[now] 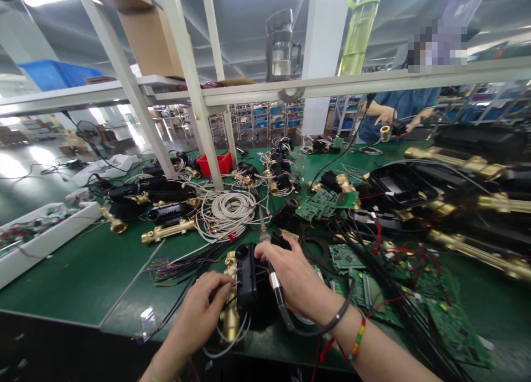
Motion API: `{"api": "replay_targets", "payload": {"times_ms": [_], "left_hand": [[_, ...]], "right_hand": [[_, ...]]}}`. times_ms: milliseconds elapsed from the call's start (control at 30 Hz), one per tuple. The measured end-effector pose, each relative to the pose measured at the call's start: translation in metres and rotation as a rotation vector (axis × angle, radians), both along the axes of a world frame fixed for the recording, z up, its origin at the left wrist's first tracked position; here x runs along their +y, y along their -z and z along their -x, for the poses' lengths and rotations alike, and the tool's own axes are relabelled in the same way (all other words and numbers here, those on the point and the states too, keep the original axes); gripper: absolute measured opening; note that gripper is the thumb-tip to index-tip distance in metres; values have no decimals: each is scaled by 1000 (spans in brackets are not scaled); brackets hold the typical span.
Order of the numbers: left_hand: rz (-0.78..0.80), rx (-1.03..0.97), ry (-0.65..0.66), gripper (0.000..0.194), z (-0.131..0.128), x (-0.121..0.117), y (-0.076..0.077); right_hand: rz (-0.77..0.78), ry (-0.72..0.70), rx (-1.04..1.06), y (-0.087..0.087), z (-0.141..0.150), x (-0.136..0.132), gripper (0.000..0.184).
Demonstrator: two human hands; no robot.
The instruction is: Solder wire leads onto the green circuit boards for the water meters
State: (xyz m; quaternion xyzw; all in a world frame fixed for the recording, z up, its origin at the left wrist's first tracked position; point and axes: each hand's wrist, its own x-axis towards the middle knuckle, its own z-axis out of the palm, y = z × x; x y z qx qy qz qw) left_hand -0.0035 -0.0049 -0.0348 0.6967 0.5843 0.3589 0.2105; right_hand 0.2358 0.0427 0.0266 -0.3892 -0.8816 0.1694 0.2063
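Note:
My left hand [203, 310] pinches the brass pipe body [229, 310] of a black meter unit [248, 280] lying at the near edge of the green bench [83, 271]. My right hand [292, 280] is closed round a corded soldering iron [274, 277], whose tip points up and away near the unit's top. White wires loop out under the brass part.
Coiled white cables [226, 208], brass-and-black meter units [166, 213] and green circuit boards [346, 257] crowd the bench. A white tray [37, 241] sits at left, a red bin [215, 163] behind. Metal frame posts [194, 94] rise ahead. Another person's hands [388, 116] work at the far right.

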Motion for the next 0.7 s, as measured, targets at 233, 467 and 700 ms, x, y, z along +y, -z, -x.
{"api": "replay_targets", "payload": {"times_ms": [233,467,700], "left_hand": [[14,3,25,27,-9,11,-4],[10,32,26,23,-17,11,-8],[-70,58,48,19,-18,15,-12]], "right_hand": [[-25,-3,22,5,-4,-2,54],[-90,-1,86,8,-8,-8,42],[-227,50,217,13,-6,-10,25]]}}
